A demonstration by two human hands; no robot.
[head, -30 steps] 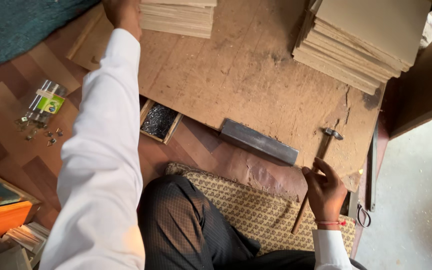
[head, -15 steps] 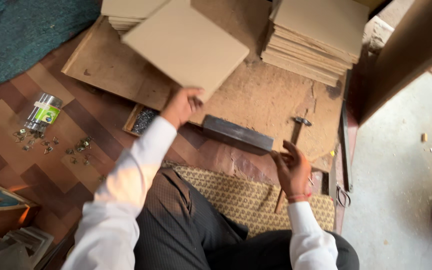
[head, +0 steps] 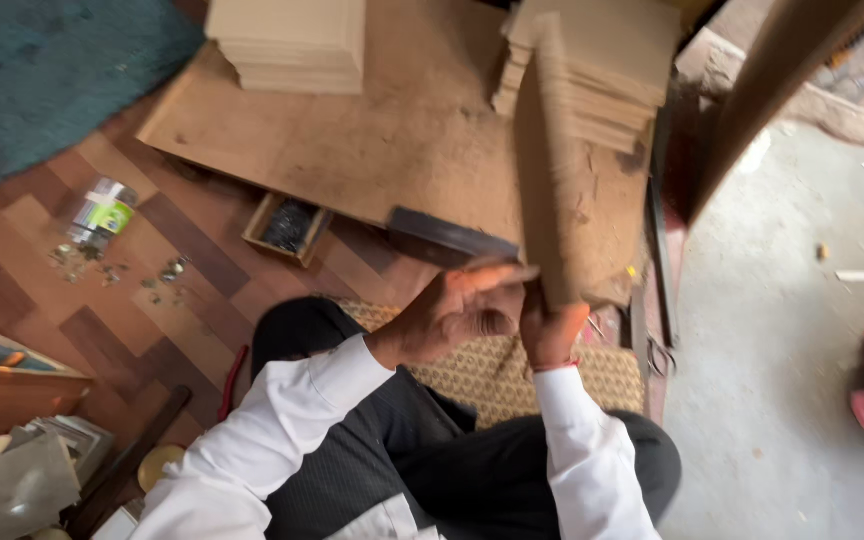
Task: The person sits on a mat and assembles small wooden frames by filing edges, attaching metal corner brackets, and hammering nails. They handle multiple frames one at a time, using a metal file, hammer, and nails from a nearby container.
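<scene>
Two hands meet at the lower edge of one cardboard sheet [head: 552, 170], held upright and edge-on above the fibreboard work panel [head: 402, 150]. Our left hand [head: 457, 312] steadies it with loose fingers; our right hand [head: 550, 330] clasps it. We judge it light, stiff and bendable, best gripped low.
</scene>
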